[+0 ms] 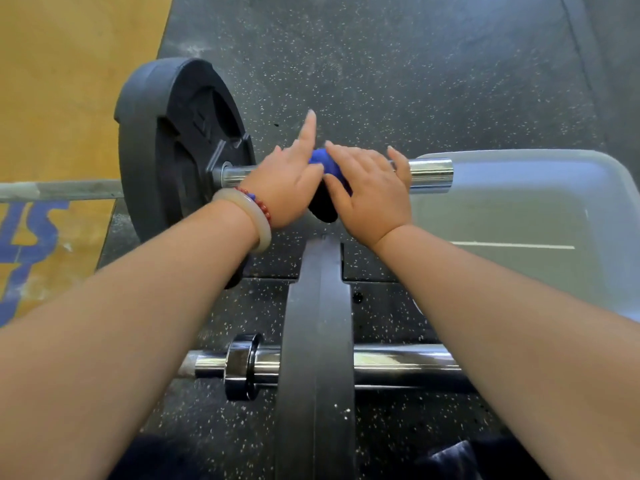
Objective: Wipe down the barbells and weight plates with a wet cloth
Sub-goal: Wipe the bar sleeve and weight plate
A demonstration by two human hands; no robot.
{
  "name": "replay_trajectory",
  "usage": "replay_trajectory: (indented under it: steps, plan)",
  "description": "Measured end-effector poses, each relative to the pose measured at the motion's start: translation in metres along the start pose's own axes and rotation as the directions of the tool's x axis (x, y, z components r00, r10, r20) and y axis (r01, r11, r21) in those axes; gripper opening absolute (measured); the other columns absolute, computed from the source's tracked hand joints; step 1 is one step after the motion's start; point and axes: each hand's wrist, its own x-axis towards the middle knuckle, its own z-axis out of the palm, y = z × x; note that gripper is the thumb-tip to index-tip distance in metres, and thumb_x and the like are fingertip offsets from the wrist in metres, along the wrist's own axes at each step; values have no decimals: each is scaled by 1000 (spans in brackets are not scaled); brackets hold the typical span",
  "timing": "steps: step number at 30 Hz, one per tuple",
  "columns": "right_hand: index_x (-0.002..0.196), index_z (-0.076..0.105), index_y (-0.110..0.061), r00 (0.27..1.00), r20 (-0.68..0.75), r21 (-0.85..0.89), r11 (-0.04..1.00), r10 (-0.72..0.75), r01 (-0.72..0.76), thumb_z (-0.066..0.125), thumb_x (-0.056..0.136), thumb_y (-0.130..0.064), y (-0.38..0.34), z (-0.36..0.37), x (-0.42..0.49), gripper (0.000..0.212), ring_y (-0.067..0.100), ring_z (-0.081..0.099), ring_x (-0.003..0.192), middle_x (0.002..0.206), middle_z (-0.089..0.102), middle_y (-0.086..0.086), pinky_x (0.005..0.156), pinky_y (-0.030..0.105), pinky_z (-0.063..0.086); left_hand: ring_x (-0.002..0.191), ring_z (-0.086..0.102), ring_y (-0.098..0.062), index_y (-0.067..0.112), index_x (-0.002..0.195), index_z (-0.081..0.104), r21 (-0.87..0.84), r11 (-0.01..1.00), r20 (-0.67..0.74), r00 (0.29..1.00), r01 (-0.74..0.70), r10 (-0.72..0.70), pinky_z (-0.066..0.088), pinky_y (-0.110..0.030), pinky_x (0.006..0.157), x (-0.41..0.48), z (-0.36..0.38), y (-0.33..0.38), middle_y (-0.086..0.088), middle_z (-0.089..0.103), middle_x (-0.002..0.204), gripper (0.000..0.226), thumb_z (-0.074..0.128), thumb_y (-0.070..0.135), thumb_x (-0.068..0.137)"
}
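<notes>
Barbell (429, 174): the chrome sleeve runs straight out of the black weight plate (180, 143), its free end farthest from the plate, with a grey tub (519, 220) beyond that end. The blue cloth (323, 159) is wrapped round the sleeve a short way out from the plate's hub. Both grips are closed over it: left hand (285, 183) on the plate side with its index finger lifted straight, right hand (372, 192) on the side away from the plate with fingers draped over the bar. Judgement: unwiped chrome lies along the sleeve axis, outboard of the right hand, so the next stroke should slide away from the plate with the right hand leading.
</notes>
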Motion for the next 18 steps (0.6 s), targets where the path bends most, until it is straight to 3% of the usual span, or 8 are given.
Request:
replay_trajectory:
  steps: [2,4,6,8,10,12,15,18]
  plan:
    - [118,63,-21,999,-31,21,1000,-19,20,39,90,-39,2,0,2,40,21,58,109,114,65,-4,102,37,20,136,32,-38,24,153,7,21,996,-95,992,89,-86,23,-44,113,-2,-9,-10,-6,48,142,61,28,29,96]
    - [92,65,-10,993,-116,56,998,-28,35,47,83,-26,9,-2,6,26,30,60,86,91,66,6,85,35,31,124,45,-37,19,143,35,192,978,-152,987,82,-53,33,-45,104,-5,-7,-15,-11,54,132,49,32,34,97]
    - [80,60,-3,985,-154,128,990,78,-58,49,78,-17,16,-11,10,18,34,54,75,80,61,13,72,39,37,128,41,-31,23,142,38,348,937,-119,993,24,18,22,-49,109,-8,4,-20,-8,48,137,45,35,38,99]
    - [88,61,-1,970,-149,231,961,191,-154,46,76,-12,17,-18,12,22,34,54,85,91,61,15,79,42,43,135,31,-26,29,151,19,425,905,-87,996,6,35,6,-53,114,-10,14,-25,-6,37,146,56,34,42,99]
    - [115,61,-5,984,-56,309,940,171,-145,42,79,-15,5,-23,14,42,30,53,111,119,61,12,99,40,40,131,34,-26,28,152,11,416,909,-98,994,4,41,5,-54,114,-8,15,-26,-3,42,141,58,29,43,99]
    - [128,56,-17,997,71,184,982,37,-49,41,87,-30,-5,-16,16,46,24,47,124,134,54,5,107,39,32,122,41,-27,24,153,5,372,928,-108,993,2,41,9,-54,113,-6,12,-25,-1,52,127,60,27,42,100]
    - [107,65,-17,997,31,-93,993,-75,77,46,90,-38,5,-4,13,33,30,55,99,111,61,8,92,41,38,116,45,-26,20,153,3,356,934,-127,990,-3,52,14,-52,112,-6,11,-26,1,54,119,66,33,43,98]
    - [86,66,-8,966,-193,-127,972,172,-198,44,91,-29,35,-13,12,30,33,54,78,88,62,11,75,39,40,118,42,-25,24,149,18,482,876,-117,991,-3,68,17,-47,110,-7,15,-29,0,48,128,68,39,55,93]
